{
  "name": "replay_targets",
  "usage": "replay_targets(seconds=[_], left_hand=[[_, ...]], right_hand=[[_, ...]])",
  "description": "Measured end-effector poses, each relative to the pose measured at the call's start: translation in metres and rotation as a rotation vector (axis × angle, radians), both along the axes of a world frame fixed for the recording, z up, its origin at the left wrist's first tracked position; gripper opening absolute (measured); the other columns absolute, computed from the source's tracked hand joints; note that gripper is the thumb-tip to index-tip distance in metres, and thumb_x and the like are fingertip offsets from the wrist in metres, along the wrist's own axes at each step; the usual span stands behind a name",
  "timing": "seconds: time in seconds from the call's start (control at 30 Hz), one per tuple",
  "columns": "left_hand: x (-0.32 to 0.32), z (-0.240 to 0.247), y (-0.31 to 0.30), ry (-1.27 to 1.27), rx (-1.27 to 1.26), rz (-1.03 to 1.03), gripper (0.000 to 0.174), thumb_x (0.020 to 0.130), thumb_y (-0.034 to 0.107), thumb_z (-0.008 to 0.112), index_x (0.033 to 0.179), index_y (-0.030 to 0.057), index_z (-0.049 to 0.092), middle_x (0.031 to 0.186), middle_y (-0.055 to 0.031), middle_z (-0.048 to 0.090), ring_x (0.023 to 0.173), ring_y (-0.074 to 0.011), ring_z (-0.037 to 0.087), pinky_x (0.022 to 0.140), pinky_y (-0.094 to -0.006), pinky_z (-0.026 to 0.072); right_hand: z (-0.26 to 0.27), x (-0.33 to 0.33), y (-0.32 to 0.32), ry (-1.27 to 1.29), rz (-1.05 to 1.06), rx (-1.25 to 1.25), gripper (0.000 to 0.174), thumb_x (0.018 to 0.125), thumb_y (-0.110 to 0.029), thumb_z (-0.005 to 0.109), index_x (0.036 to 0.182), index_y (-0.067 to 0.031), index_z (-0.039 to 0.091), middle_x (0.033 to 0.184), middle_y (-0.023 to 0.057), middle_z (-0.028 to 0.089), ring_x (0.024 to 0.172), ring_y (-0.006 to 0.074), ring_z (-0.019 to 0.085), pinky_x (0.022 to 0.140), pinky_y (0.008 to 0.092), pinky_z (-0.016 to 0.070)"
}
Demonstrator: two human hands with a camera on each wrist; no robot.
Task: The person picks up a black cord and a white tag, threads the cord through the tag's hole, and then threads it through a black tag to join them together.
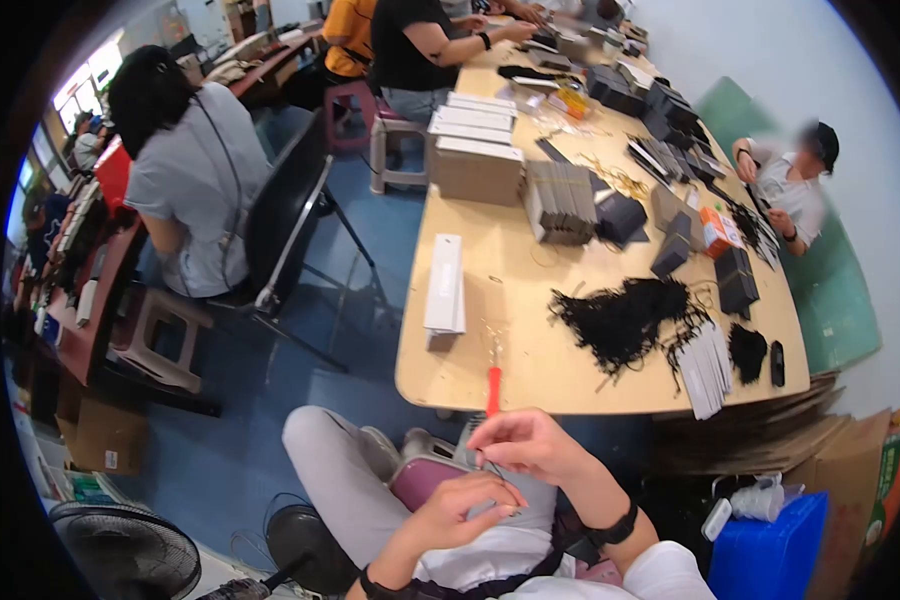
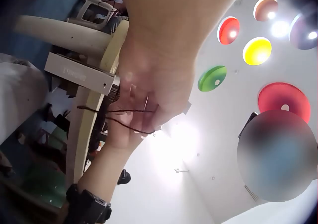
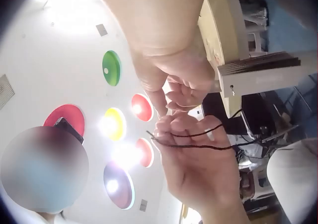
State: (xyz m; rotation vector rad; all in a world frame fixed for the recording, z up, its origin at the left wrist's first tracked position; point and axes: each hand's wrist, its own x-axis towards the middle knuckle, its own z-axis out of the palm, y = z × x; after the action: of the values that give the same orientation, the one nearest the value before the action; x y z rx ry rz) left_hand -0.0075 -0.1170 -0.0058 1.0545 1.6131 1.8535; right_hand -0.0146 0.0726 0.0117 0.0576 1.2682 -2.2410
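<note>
A thin black cord (image 3: 203, 146) runs across the fingers of my left hand (image 1: 465, 510), held between curled fingers and thumb. Its loose strands trail past the hand in both wrist views. Just above, my right hand (image 1: 525, 445) pinches the cord between thumb and forefinger, its fingertips close to the left hand's. Both hands are over my lap, in front of the table's near edge. Beyond them, a red-handled tool (image 1: 494, 390) with a thin metal end lies at that edge. A stack of white cards (image 1: 445, 285) stands on the table to the left.
On the table (image 1: 510, 370) lie a heap of black cords (image 1: 625, 320), fanned white tags (image 1: 705, 370) and grey card stacks (image 1: 560, 200). A fan (image 1: 125, 550) stands at lower left, a blue bin (image 1: 770, 550) at lower right. Other people sit around.
</note>
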Motion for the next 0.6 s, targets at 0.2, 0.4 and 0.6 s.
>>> replay_targets(seconds=[0.2, 0.4, 0.6], left_hand=[[0.001, -0.014, 0.0, 0.008, -0.105, 0.243, 0.006, 0.082, 0.002, 0.063, 0.087, -0.0008, 0.062, 0.094, -0.0109, 0.065, 0.089, -0.0223, 0.062, 0.079, -0.0316, 0.048], [-0.003, -0.025, 0.005, -0.18, 0.012, 0.677, 0.005, 0.087, 0.002, 0.057, 0.085, -0.0023, 0.058, 0.099, -0.0116, 0.062, 0.087, -0.0171, 0.057, 0.077, -0.0268, 0.0446], [-0.002, -0.025, 0.007, -0.191, -0.035, 0.81, 0.005, 0.086, 0.001, 0.059, 0.087, -0.0032, 0.062, 0.089, -0.0101, 0.064, 0.081, -0.0149, 0.059, 0.074, -0.0264, 0.0463]], right_hand=[[-0.011, -0.005, -0.011, 0.061, -0.103, -0.062, 0.023, 0.082, -0.001, 0.066, 0.104, 0.0034, 0.063, 0.085, 0.0069, 0.064, 0.065, 0.008, 0.056, 0.055, 0.0188, 0.0429], [0.006, -0.007, -0.012, 0.144, -0.141, -0.009, 0.035, 0.082, -0.002, 0.066, 0.116, 0.003, 0.059, 0.09, 0.0046, 0.06, 0.076, 0.0091, 0.057, 0.057, 0.02, 0.0449], [-0.001, 0.001, -0.016, 0.268, -0.053, 0.173, 0.024, 0.089, -0.003, 0.059, 0.112, 0.0028, 0.059, 0.097, 0.0069, 0.06, 0.081, 0.0097, 0.058, 0.061, 0.0219, 0.0496]])
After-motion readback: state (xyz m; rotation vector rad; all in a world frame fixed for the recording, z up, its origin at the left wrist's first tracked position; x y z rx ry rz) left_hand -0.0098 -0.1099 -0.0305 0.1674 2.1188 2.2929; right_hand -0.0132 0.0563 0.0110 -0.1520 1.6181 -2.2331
